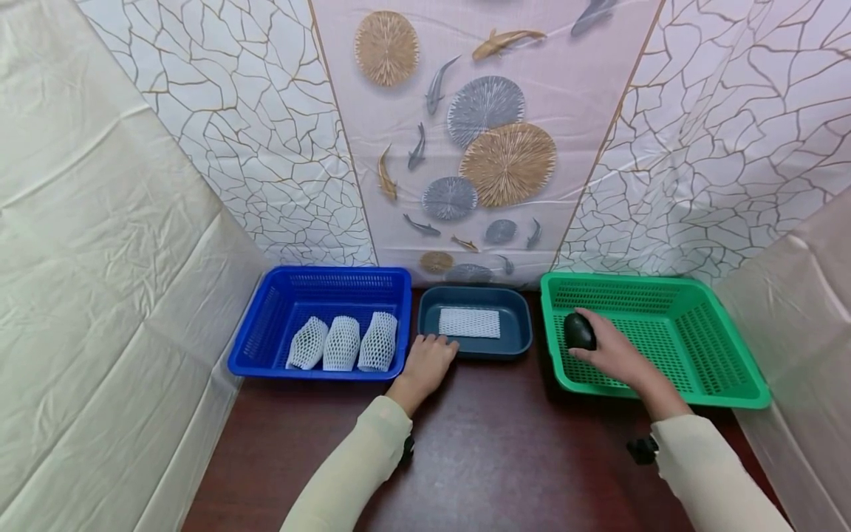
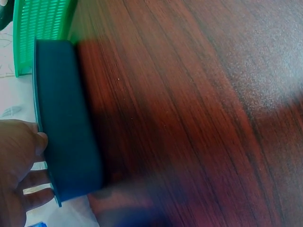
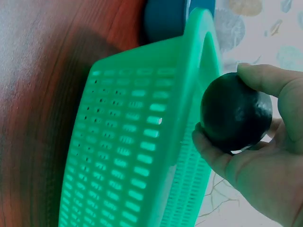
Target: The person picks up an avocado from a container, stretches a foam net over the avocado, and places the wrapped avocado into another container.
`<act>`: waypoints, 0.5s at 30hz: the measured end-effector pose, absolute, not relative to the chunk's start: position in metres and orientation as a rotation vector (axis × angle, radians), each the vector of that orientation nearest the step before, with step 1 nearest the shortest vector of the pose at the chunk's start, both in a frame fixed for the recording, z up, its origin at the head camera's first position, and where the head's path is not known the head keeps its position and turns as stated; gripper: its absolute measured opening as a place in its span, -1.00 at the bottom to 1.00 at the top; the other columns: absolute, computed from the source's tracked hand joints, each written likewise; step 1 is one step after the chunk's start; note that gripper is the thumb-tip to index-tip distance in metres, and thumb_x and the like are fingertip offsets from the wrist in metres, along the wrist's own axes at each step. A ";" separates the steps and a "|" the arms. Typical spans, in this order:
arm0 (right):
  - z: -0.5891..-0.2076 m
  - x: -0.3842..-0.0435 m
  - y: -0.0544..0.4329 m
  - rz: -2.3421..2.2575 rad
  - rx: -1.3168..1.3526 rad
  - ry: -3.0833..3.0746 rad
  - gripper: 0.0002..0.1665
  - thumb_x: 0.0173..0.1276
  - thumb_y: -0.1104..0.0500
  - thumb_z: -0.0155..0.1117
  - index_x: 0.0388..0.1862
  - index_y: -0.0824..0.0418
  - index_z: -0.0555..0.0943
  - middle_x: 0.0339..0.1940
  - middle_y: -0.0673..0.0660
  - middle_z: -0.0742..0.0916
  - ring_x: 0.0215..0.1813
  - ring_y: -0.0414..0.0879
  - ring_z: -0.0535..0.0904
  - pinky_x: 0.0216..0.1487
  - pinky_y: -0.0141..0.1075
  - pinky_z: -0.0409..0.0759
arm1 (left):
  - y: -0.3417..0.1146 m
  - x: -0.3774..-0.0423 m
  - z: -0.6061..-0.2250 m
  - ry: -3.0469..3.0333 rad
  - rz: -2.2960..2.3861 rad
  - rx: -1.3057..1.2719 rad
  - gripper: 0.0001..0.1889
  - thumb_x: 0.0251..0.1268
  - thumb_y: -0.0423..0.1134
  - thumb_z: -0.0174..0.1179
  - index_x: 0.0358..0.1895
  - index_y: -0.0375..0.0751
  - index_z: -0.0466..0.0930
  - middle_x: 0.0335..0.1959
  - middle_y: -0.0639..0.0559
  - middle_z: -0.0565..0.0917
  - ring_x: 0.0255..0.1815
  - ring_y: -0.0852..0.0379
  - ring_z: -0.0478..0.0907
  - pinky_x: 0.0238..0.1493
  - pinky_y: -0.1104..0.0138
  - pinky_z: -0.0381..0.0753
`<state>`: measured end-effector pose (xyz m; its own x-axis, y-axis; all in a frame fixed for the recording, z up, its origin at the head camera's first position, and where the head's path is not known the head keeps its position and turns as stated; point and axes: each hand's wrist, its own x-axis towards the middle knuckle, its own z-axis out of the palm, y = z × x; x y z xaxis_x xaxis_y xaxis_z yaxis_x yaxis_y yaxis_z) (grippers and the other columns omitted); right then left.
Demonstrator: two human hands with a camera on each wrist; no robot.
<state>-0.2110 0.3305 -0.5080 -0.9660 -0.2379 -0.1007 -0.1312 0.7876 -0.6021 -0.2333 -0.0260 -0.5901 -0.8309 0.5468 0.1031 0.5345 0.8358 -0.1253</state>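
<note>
My right hand [image 1: 606, 349] holds a dark, glossy avocado [image 1: 580, 332] over the left part of the green basket [image 1: 665, 336]. In the right wrist view the thumb and fingers wrap the avocado [image 3: 234, 112] above the basket's rim [image 3: 182, 94]. With its thumb against the outer wall, my left hand [image 1: 427, 363] grips the front left rim of a dark teal tray [image 1: 518, 343]. Its other fingertips meet the rim [image 2: 40, 104] in the left wrist view. Inside the tray lies a flat white foam net sleeve [image 1: 469, 323].
At the left stands a blue basket [image 1: 319, 277] with three puffed-out foam net sleeves [image 1: 341, 343] side by side. All containers sit on a dark reddish wooden table [image 1: 492, 436]. A patterned cloth backdrop [image 1: 405, 244] rises behind, and pale cloth walls [image 1: 166, 281] flank both sides.
</note>
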 end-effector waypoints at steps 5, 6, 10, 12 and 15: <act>-0.499 -0.204 0.322 -0.935 -0.315 2.835 0.00 0.46 0.06 0.37 0.64 0.39 0.06 0.48 0.59 0.30 0.29 0.48 0.44 0.03 0.27 0.60 | -0.026 -0.233 -0.590 -2.889 0.136 -0.858 -0.72 0.54 -0.32 0.16 0.17 0.05 0.69 0.03 0.00 0.75 0.02 -0.01 0.69 0.09 0.07 0.67; -0.497 -0.202 0.320 -0.935 -0.323 2.843 -0.01 0.47 0.05 0.37 0.64 0.38 0.07 0.47 0.58 0.32 0.29 0.47 0.44 0.03 0.27 0.60 | -0.026 -0.234 -0.590 -2.890 0.134 -0.859 -0.71 0.53 -0.32 0.16 0.17 0.05 0.69 0.03 0.00 0.75 0.02 0.00 0.69 0.09 0.07 0.67; -0.489 -0.195 0.311 -0.925 -0.360 2.865 -0.03 0.47 0.04 0.36 0.65 0.33 0.09 0.45 0.56 0.35 0.27 0.44 0.46 0.00 0.24 0.61 | -0.026 -0.234 -0.590 -2.886 0.131 -0.865 -0.72 0.52 -0.32 0.18 0.16 0.05 0.69 0.03 0.01 0.76 0.02 0.00 0.69 0.09 0.07 0.67; -0.486 -0.191 0.307 -0.917 -0.372 2.868 -0.03 0.48 0.03 0.35 0.66 0.29 0.09 0.45 0.54 0.36 0.26 0.42 0.48 -0.02 0.22 0.62 | -0.026 -0.235 -0.589 -2.887 0.134 -0.869 -0.71 0.52 -0.32 0.18 0.16 0.05 0.69 0.03 0.01 0.76 0.02 -0.01 0.69 0.09 0.07 0.67; -0.482 -0.187 0.301 -0.922 -0.392 2.871 -0.03 0.49 -0.02 0.35 0.67 0.26 0.09 0.46 0.52 0.36 0.27 0.41 0.49 -0.03 0.20 0.63 | -0.027 -0.235 -0.588 -2.891 0.132 -0.874 -0.71 0.52 -0.32 0.18 0.17 0.04 0.69 0.04 0.01 0.76 0.02 -0.01 0.69 0.11 0.06 0.66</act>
<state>-0.1875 0.3006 -0.4823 -0.9617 -0.2734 -0.0174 -0.2121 0.7835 -0.5840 -0.2350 -0.0267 -0.5884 -0.8264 0.5560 0.0883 0.5457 0.8297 -0.1174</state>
